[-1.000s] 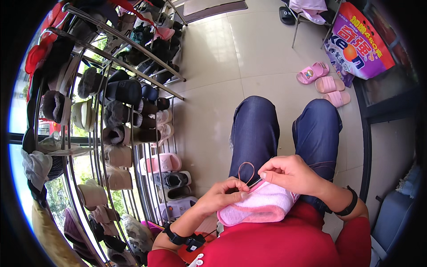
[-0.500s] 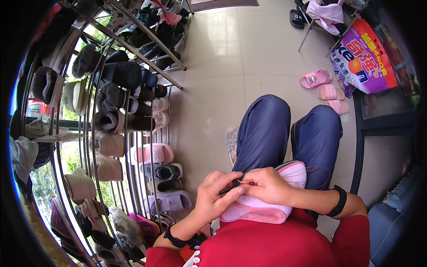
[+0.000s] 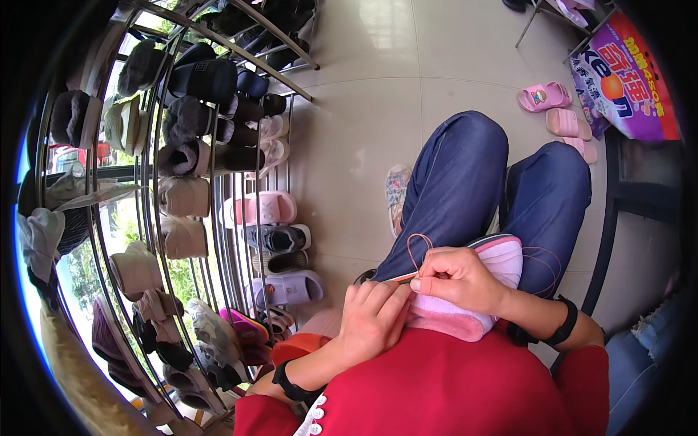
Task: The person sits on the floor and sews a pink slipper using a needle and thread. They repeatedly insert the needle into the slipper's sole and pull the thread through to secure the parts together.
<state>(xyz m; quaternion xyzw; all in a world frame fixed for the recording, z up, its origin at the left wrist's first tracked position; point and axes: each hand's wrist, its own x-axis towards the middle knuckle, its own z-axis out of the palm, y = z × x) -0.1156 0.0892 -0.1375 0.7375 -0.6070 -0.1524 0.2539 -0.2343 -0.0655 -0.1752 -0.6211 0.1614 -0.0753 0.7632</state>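
Observation:
Across my lap lies a pale pink slipper [image 3: 502, 258] with a fuzzy pink lining and a dark sole edge. My left hand [image 3: 374, 312] is closed on its left end, fingers bent over it and hiding most of that part. Beside it, my right hand [image 3: 462, 283] pinches a thin reddish-brown thread [image 3: 409, 243], which stands up in a loop at the fingertips. More of this thread curves out past the slipper's right side, over my right knee. Whether a needle is between the fingers cannot be made out.
A metal shoe rack [image 3: 153, 211] packed with shoes and slippers runs along the left. Pink slippers [image 3: 567, 122] lie on the tiled floor [image 3: 356, 138] at the right, near a colourful printed bag [image 3: 629, 80]. Blue denim cloth [image 3: 632, 363] sits at the lower right.
My right hand has drawn back from the left fingers' dark piece, and a thread loop now rises at its fingertips. My left hand has turned palm-down over the slipper's end. The view has shifted.

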